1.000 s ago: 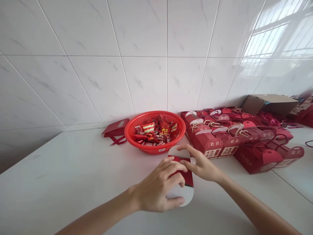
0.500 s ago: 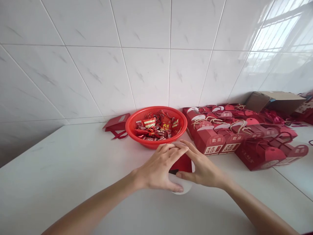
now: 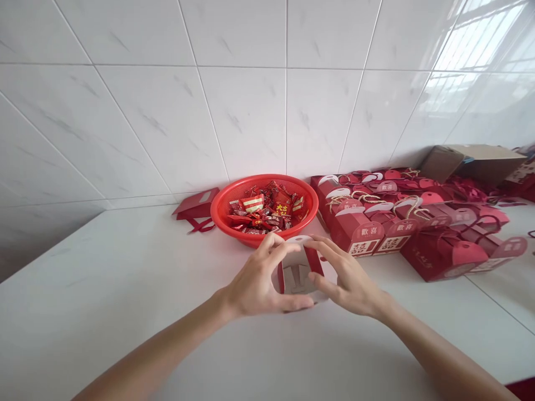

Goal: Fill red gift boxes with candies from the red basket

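And right in the middle, a small open box (image 3: 297, 278) is held between both hands on the white table (image 3: 125, 312), just in front of the basket. By the left hand (image 3: 267, 275) it is grasped round its left side, thumb laid along the near edge, fingers curled toward the far flap; by the right hand (image 3: 338, 273) the right side is gripped, thumb at the red wall, though how firmly it is pressed cannot be told. Folded panels are glimpsed on the pale inside floor, while the outer left face is mostly covered by fingers. Behind, the red plastic basket (image 3: 246, 238) is heaped with wrapped sweets (image 3: 271, 214), the lower layers buried. To its left, a red box with ribbon (image 3: 194, 206) is partly hidden by the rim. Over on the right, rows of red gift boxes (image 3: 355, 225) are crowded together, the rear ones blurred into a tangle of handles and cords; beyond them a cardboard box (image 3: 480, 161) is seen, and at the bottom right corner a red shape (image 3: 522, 390) is cut off, unidentifiable.
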Demonstrator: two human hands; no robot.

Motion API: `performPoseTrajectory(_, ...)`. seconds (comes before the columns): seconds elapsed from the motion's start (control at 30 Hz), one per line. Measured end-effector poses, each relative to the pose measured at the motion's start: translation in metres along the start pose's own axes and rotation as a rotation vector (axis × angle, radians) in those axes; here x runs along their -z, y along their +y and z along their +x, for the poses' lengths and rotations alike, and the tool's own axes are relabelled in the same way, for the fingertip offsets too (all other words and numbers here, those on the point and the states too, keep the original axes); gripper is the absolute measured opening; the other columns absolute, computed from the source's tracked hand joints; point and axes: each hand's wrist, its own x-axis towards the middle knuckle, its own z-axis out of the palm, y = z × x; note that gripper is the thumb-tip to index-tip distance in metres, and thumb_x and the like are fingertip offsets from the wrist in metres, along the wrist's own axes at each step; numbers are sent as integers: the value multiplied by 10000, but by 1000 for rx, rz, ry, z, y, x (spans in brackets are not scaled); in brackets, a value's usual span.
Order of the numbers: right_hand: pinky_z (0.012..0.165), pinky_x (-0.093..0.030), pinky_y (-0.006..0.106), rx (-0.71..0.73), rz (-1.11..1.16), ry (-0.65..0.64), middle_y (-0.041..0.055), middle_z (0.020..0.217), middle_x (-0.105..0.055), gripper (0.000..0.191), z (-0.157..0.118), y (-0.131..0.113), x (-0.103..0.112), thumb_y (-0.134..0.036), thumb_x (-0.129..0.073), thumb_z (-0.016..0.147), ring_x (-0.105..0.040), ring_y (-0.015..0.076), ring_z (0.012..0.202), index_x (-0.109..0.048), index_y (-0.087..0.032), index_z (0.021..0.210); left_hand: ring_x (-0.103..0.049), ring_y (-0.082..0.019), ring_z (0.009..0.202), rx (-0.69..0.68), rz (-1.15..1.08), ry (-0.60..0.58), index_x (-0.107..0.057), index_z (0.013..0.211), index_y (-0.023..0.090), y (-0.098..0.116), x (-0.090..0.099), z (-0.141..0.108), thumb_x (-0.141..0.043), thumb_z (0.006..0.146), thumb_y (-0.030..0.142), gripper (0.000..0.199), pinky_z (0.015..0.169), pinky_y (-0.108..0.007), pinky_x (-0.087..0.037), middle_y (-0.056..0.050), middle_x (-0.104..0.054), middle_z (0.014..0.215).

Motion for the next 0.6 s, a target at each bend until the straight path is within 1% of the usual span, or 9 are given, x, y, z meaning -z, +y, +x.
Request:
performPoseTrajectory(0.07,970,-530,437,-44,75,33,129,1394,-590,409,-1,0,1,-255,-453,949,-608,282,1229,-538,-240,1348,-588,-213,946,47,-4,61,-642,1116,203,0,3,-3,-704,840,433,365,900,-392,-541,-60,-567,1014)
performPoseTrajectory(0.1,938,-542,410,-73,113,47,116,1342,-624,398,-2,1,1,-228,-405,957,-638,260,1173,-544,-242,1330,-602,-205,933,76,-14,77,-654,1060,196,1,5,-5,-629,886,359,240,891,-379,-543,-57,-581,985)
performPoseTrajectory(0.13,894,-554,382,-103,144,69,104,1284,-652,398,-3,2,0,-211,-368,961,-664,239,1104,-543,-244,1317,-616,-205,943,102,-28,81,-662,1029,194,1,7,-7,-569,902,289,184,891,-373,-545,-58,-597,978)
performPoseTrajectory(0.2,821,-559,352,-154,176,136,87,1188,-681,402,-5,7,-2,-205,-342,963,-680,218,998,-522,-247,1320,-633,-225,1034,138,-62,48,-672,1033,207,2,11,-11,-511,887,200,218,903,-373,-556,-67,-631,1049)
performPoseTrajectory(0.23,800,-557,348,-173,182,176,78,1145,-690,406,-6,10,-4,-208,-348,959,-678,213,960,-514,-251,1328,-625,-244,1112,145,-72,19,-672,1072,220,2,14,-13,-504,876,173,263,909,-376,-564,-75,-637,1130)
performPoseTrajectory(0.33,754,-562,339,-234,251,234,52,1020,-701,427,-8,21,-9,-206,-380,921,-655,196,855,-551,-259,1309,-506,-292,1352,139,-43,-90,-601,1298,276,0,20,-19,-506,867,118,469,947,-382,-572,-87,-533,1439)
performPoseTrajectory(0.43,733,-595,338,-331,448,190,43,982,-699,387,-6,27,-9,-227,-422,863,-647,185,821,-632,-236,1188,-401,-298,1453,159,26,-176,-474,1459,313,0,26,-23,-549,869,108,629,1000,-383,-558,-84,-377,1598)
performPoseTrajectory(0.53,778,-622,368,-422,650,127,45,1020,-701,351,-5,27,-7,-260,-481,818,-666,192,859,-648,-225,1124,-430,-289,1442,203,90,-217,-449,1488,328,6,30,-27,-589,867,124,668,986,-348,-568,-67,-307,1644)
performPoseTrajectory(0.6,801,-622,373,-438,723,94,42,1024,-700,337,-5,25,-7,-263,-500,813,-669,188,857,-650,-230,1112,-462,-285,1422,221,135,-223,-433,1507,340,12,33,-31,-599,872,139,686,967,-327,-573,-57,-303,1650)
